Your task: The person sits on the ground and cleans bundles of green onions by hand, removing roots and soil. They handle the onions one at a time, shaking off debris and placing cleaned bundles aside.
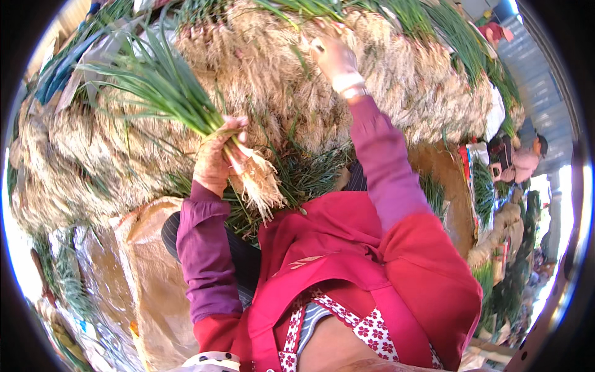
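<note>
My left hand [216,151] is closed around a bunch of green onions [186,100]. Their long green leaves fan out to the upper left, and the pale bulbs and stringy roots hang to the lower right. My right hand [335,58] stretches to the far part of a big heap of green onions [288,83], which lies with its dry, straw-coloured roots facing me. Motion blurs this hand, and its fingers are near green stalks [316,8] at the top. Whether they grip any is unclear.
Loose green leaves [311,174] lie between the heap and my lap. A woven plastic sack [158,279] is at my left, beside wet-looking sheeting [100,265]. One person in pink [525,162] sits at the right; another in red [493,32] is farther back. More onions [483,190] lie right.
</note>
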`<act>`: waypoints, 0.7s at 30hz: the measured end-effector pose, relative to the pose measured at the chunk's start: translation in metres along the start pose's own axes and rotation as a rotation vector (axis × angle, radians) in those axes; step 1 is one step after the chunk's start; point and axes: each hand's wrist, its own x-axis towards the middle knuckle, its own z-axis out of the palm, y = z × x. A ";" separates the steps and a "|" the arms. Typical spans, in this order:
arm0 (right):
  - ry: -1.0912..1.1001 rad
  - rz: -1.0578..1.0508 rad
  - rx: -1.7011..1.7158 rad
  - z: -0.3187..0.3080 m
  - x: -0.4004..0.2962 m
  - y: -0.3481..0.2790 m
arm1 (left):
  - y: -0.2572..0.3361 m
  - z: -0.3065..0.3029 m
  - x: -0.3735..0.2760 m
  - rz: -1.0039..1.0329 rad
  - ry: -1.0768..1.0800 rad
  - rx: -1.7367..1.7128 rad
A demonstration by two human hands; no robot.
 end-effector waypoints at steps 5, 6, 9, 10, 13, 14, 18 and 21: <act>-0.013 -0.507 0.281 0.035 -0.136 -0.055 | -0.019 0.022 0.002 0.020 0.031 -0.041; -0.056 -0.576 0.375 0.056 -0.157 -0.058 | -0.028 0.014 0.007 0.022 -0.049 -0.020; -0.348 -0.307 0.826 0.080 -0.178 -0.050 | -0.040 0.005 0.008 -0.145 0.073 0.054; -0.461 -0.093 1.139 0.086 -0.172 -0.046 | -0.040 0.008 0.007 -0.147 0.109 0.013; -0.829 0.241 1.720 0.081 -0.155 -0.056 | -0.047 -0.005 0.009 -0.223 0.063 0.028; -0.683 0.165 1.568 0.089 -0.151 -0.063 | -0.053 -0.002 0.012 -0.169 0.108 -0.058; -0.385 0.371 1.567 0.115 -0.130 -0.088 | -0.066 -0.005 0.019 -0.176 0.159 -0.138; 0.028 0.220 1.123 0.125 -0.113 -0.092 | -0.069 -0.003 0.018 -0.199 0.223 -0.194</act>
